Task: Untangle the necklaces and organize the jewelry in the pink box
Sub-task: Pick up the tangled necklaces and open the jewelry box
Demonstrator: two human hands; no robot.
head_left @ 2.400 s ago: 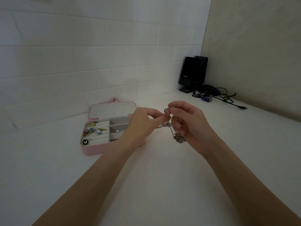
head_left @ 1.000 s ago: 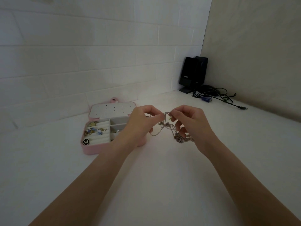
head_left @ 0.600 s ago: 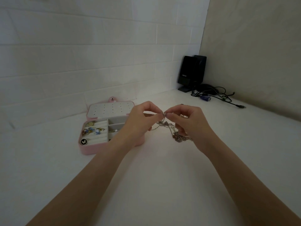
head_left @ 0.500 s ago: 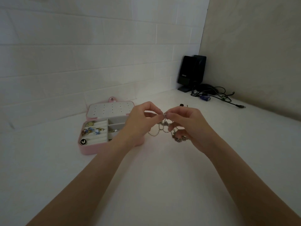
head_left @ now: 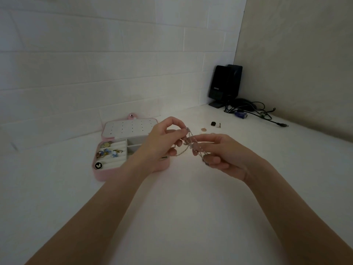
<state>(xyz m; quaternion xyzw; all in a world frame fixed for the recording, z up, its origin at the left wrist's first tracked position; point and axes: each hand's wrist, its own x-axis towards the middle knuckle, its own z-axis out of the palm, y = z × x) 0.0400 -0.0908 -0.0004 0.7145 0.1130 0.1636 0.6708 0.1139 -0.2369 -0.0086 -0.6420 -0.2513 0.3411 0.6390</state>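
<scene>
A white worktop [head_left: 172, 217] meets a white brick-pattern wall [head_left: 95, 64] and a beige side wall [head_left: 296, 54]. One open pink box [head_left: 107, 174] sits left of centre, jewelry in its slots. The left hand [head_left: 162, 142] and right hand [head_left: 223, 153] each pinch the tangled necklaces [head_left: 191, 142] above the worktop. Three small pieces [head_left: 213, 123] lie beyond; two black speakers [head_left: 223, 85] with cables [head_left: 256, 111] fill the corner.

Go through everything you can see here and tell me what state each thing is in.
Pink jewelry box: lid open, rings in its slots.
Necklaces: tangled, held above the table.
Left hand: pinches a chain.
Right hand: grips the tangle.
Small earrings: loose on the table.
Black speaker: upright in the corner.
</scene>
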